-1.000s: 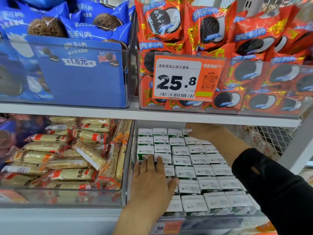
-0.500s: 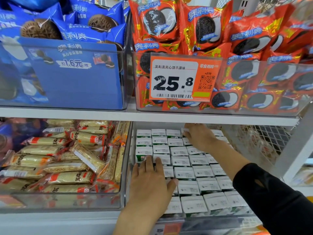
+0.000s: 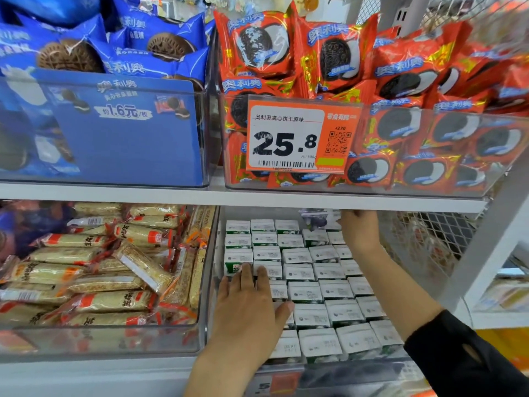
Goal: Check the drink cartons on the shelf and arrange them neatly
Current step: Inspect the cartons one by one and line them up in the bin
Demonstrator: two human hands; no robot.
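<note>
Small white drink cartons (image 3: pixel 303 290) with green sides stand in rows inside a clear bin on the lower shelf, tops facing me. My left hand (image 3: pixel 252 319) lies flat on the front-left cartons, fingers straight and pointing toward the back. My right hand (image 3: pixel 359 233) reaches to the back right of the bin, just under the upper shelf (image 3: pixel 257 197). That shelf's edge hides its fingertips. Beside this hand, in the back row, a blurred bluish carton (image 3: pixel 313 218) sits higher than the others; whether the hand touches it I cannot tell.
A clear bin of wrapped yellow snack bars (image 3: pixel 108 270) adjoins the cartons on the left. Above are bins of blue biscuit packs (image 3: pixel 126 53) and red ones (image 3: pixel 386 81), with an orange 25.8 price tag (image 3: pixel 300 136). A wire mesh panel (image 3: pixel 423 242) closes the right side.
My right hand has slid right and back from the rear cartons, ending under the upper shelf. My left hand stays flat on the front-left cartons.
</note>
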